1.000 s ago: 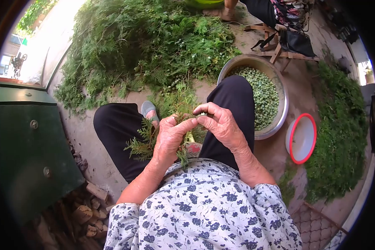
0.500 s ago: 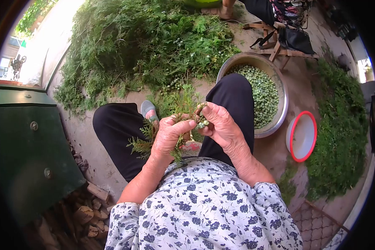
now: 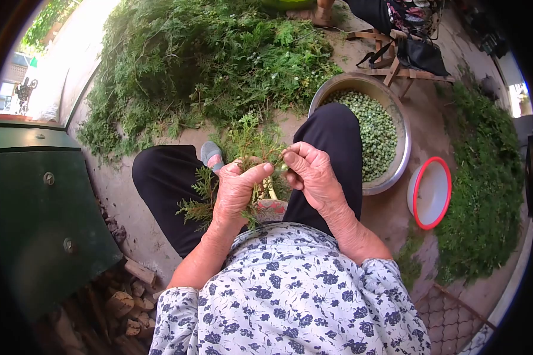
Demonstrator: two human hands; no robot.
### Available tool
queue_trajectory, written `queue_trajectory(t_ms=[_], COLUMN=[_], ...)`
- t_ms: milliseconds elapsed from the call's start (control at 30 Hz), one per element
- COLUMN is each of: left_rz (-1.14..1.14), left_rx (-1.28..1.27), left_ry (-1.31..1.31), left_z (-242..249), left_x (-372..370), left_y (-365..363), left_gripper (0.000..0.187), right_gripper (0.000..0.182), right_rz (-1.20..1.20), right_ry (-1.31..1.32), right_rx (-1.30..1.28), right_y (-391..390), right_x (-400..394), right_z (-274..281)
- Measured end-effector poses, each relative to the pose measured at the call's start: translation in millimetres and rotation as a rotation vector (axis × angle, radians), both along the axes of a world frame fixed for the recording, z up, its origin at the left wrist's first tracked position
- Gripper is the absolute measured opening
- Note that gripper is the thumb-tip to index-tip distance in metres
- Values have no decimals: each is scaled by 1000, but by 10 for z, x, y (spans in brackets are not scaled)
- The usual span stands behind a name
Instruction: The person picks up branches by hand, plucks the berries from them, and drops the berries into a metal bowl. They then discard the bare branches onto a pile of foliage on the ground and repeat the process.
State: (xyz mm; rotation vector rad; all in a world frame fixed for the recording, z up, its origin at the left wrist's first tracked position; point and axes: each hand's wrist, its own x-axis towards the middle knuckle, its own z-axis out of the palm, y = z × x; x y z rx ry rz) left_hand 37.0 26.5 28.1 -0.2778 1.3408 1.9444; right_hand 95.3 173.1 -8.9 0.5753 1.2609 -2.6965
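Note:
Between my knees, my left hand [image 3: 237, 186] is closed round a leafy green sprig [image 3: 200, 207], whose leaves stick out on both sides of the fingers. My right hand [image 3: 314, 177] is just to its right, thumb and fingers pinched near the sprig's tip; a bit of pale green shows by the fingertips, too small to name. Beyond my right knee stands a wide metal basin [image 3: 404, 157] holding many round green berries [image 3: 370, 127].
A large heap of green branches [image 3: 177, 65] lies ahead. At the right are a red-rimmed bowl [image 3: 432, 192], more greenery [image 3: 482, 195] and a wooden stool [image 3: 391, 65]. Another person's foot [image 3: 321, 15] shows at the top. Left stand a green metal box [image 3: 47, 201] and firewood [image 3: 121, 305].
My right hand has moved slightly away from my left hand. The berries that showed between the fingertips are mostly out of sight. The sprig in my left hand has shifted a little.

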Motion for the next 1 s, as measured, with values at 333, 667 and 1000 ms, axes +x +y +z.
queue_trajectory(t_ms=[333, 667, 1000], left_rz=[56, 99, 20], left_rx=[-121, -105, 124], left_ry=[63, 141, -15], left_z=[67, -48, -53], left_x=[16, 20, -5], left_y=[-8, 3, -78], left_gripper=[9, 13, 8], right_gripper=[16, 15, 10], right_rz=[-277, -126, -168], right_ry=[-9, -20, 13], right_rx=[-264, -38, -606], right_y=[103, -142, -74], right_x=[-86, -48, -122], right_z=[21, 42, -65])
